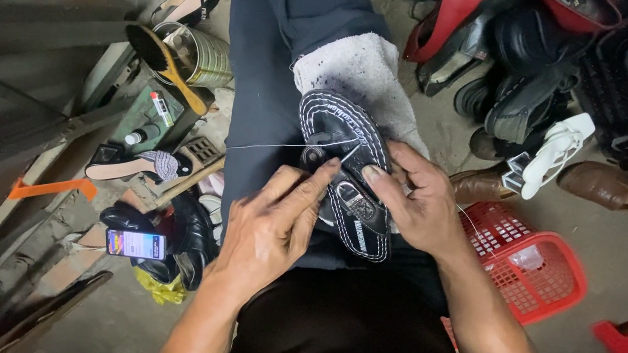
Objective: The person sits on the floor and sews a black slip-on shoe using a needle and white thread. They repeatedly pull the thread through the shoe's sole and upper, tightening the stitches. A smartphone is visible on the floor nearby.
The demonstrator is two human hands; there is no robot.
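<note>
We hold a black sandal [345, 176] sole-up on our lap, over a grey cloth [358, 67]. White stitching already runs round most of its edge, so we judge the sewing well along, with the stretch near the middle left. Our left hand [264, 230] pinches at the stitch point; our right hand [421, 201] grips the sandal's side. A thread [270, 146] stretches toward nine o'clock. On the concrete floor [621, 251], a red basket [533, 261] sits at three o'clock, piled shoes [517, 58] at one, a tin can [206, 54] at eleven.

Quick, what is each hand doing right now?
Left hand: fingers pinched at the white thread on the black sandal.
Right hand: closed around the sandal's side, steadying it on the lap.
</note>
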